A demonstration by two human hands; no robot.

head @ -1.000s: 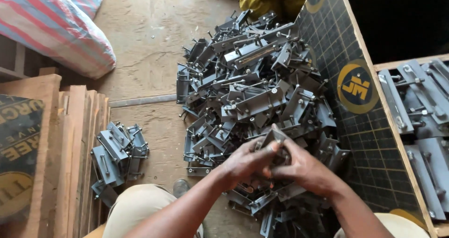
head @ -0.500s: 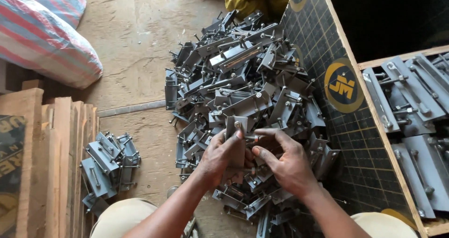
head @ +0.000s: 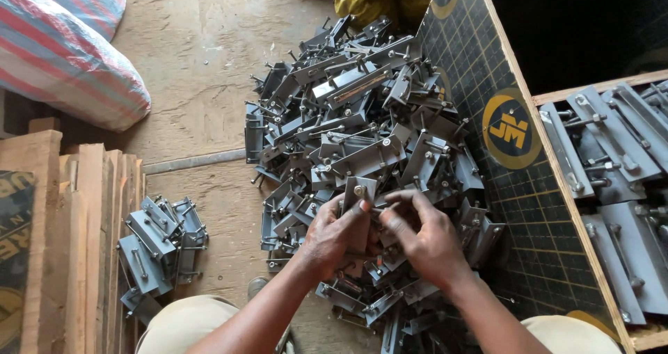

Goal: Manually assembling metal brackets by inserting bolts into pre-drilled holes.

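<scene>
Both bare forearms reach from the near edge toward the middle of the scene, converging so the hands meet close together. The left hand (head: 332,237) is curled, knuckles up, its thumb and fingers closed in a grip at the fingertips. The right hand (head: 426,239) lies just beside it, palm down, wrist bent inward, its fingers (head: 403,199) stretched left to touch the left hand's fingertips.

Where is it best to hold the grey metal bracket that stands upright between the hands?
Probably by the flat side faces of the metal bracket, coming from the left and right. It stands upright above the pile, so its sides are free, and a bolt sticks out at the top.
</scene>
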